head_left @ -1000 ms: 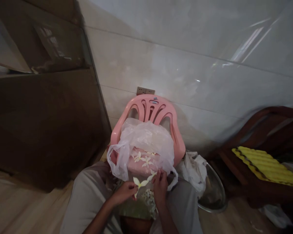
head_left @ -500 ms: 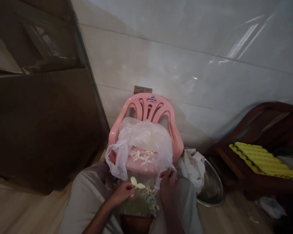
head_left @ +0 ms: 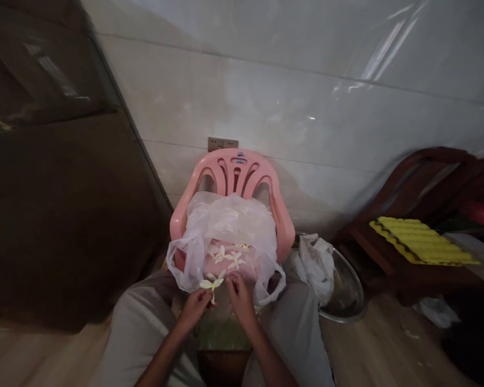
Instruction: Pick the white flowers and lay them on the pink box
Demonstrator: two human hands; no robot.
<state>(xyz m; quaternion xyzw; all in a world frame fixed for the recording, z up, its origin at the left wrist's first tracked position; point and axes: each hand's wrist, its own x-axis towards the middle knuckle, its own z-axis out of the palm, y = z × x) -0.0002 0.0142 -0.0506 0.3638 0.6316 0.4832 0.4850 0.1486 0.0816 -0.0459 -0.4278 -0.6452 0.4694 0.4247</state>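
Note:
My left hand (head_left: 197,307) pinches a white flower (head_left: 212,283) with a yellow centre, its petals spread above the fingertips. Just right of it, my right hand (head_left: 241,301) is raised with its fingers drawn together; whether anything small is between them is hidden. Both hands are in front of a translucent white plastic bag (head_left: 230,217), which lies gaping on a pink plastic chair (head_left: 284,223). Inside its mouth are a few loose white flowers (head_left: 234,261) on a pinkish surface. Below my hands, between my knees, is a greenish surface (head_left: 220,333).
On the right, a metal basin (head_left: 357,303) holds a crumpled white bag (head_left: 317,263). Beyond it stands a dark wooden chair (head_left: 371,242) with a yellow ridged pad (head_left: 421,242). A dark cabinet (head_left: 56,215) is on the left; a wall socket (head_left: 222,143) is behind the chair.
My right hand has moved left and slightly up from the bag's right edge to beside the flower. My left hand has lifted the flower up and left. The whole view has shifted slightly.

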